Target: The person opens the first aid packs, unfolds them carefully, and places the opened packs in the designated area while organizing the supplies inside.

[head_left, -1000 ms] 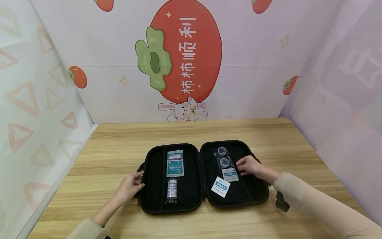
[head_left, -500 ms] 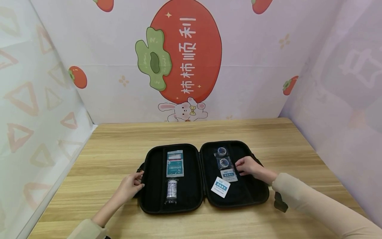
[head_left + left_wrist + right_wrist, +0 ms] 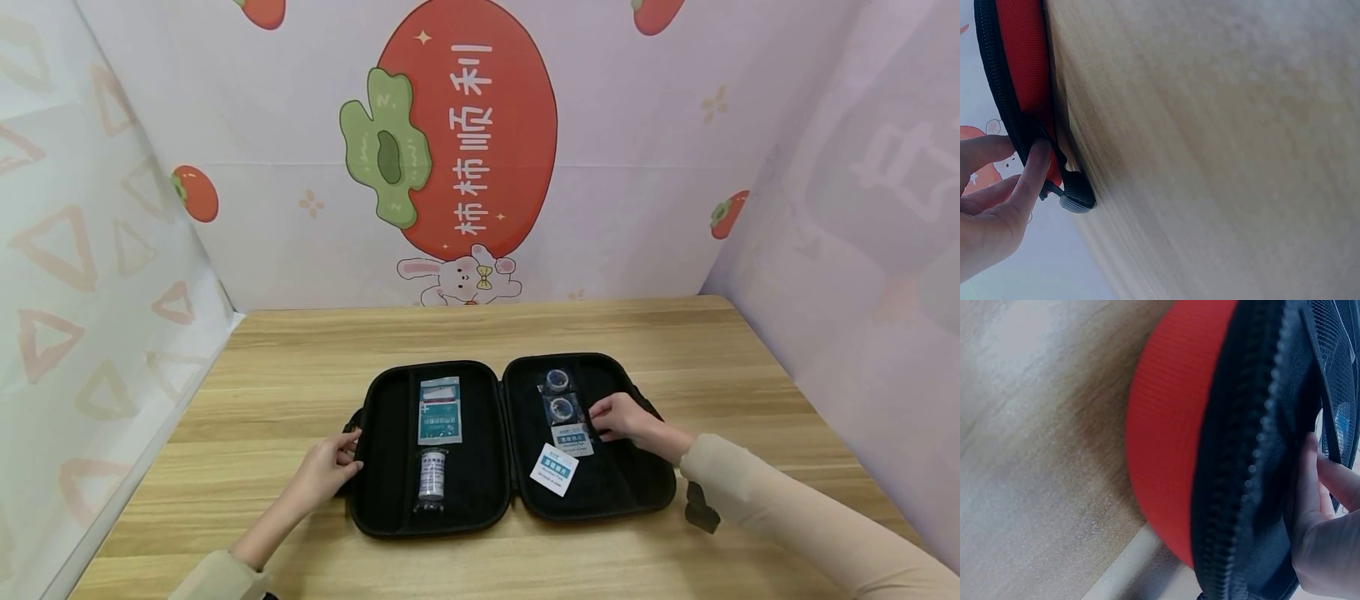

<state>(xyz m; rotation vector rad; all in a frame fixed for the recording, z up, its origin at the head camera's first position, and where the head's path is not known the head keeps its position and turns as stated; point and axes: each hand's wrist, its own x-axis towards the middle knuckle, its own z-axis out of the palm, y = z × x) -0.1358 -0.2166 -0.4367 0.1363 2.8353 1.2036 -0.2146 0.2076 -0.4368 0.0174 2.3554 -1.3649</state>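
A black zip case [image 3: 390,483] with a red shell lies unfolded on the table. My left hand [image 3: 326,468] grips its left edge beside the zipper, as the left wrist view shows. At the other half, my right hand [image 3: 628,419] holds a white-and-blue alcohol pad packet [image 3: 572,440] by its right side, at the mesh pocket [image 3: 1341,381]. In the right wrist view my fingers reach behind the pocket's border, with the thumb in front. Partly overlapping that packet is a second alcohol pad packet [image 3: 554,469]. Above them lie two tape rolls [image 3: 561,409] in clear wrap.
The left half holds a teal flat packet [image 3: 440,411] and a wrapped white bandage roll [image 3: 432,475]. A dark strap [image 3: 702,508] hangs by my right sleeve. The wooden table [image 3: 315,350] meets patterned walls at the back and sides.
My right hand has shifted slightly left, and the upper alcohol pad packet has slid left with it. The lower tape roll has nudged a little left. My left hand stays in place.
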